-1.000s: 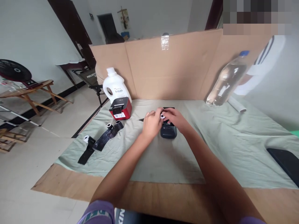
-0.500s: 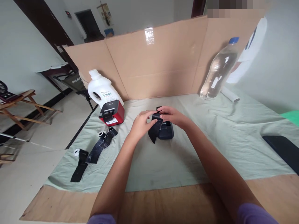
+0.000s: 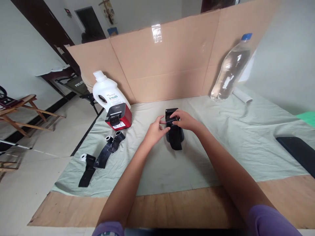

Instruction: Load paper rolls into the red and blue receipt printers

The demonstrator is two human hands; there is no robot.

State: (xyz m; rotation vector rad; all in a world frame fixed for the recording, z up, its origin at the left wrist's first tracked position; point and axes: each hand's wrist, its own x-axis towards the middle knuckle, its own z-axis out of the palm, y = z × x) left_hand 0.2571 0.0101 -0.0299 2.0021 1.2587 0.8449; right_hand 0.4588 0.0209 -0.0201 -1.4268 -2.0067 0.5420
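Note:
A small dark label printer (image 3: 181, 133) sits mid-table on the green cloth (image 3: 221, 144), its lid (image 3: 169, 113) raised. Both my hands meet above it. My left hand (image 3: 155, 131) and my right hand (image 3: 184, 119) pinch a roll of black ribbon (image 3: 175, 137), whose loose end hangs down over the printer's front. Fingers of both hands are closed on the roll.
A red printer (image 3: 118, 118) and white detergent jug (image 3: 107, 93) stand at the back left. Two more black ribbon rolls (image 3: 108, 152) (image 3: 86, 167) lie on the left. A clear water bottle (image 3: 230, 70) leans on the cardboard wall (image 3: 172, 62). A black phone (image 3: 296, 152) lies at the right edge.
The black ribbon has swung from the printer's left side to hang over its front. My hands shifted slightly right above the printer. The person behind the wall is gone from view.

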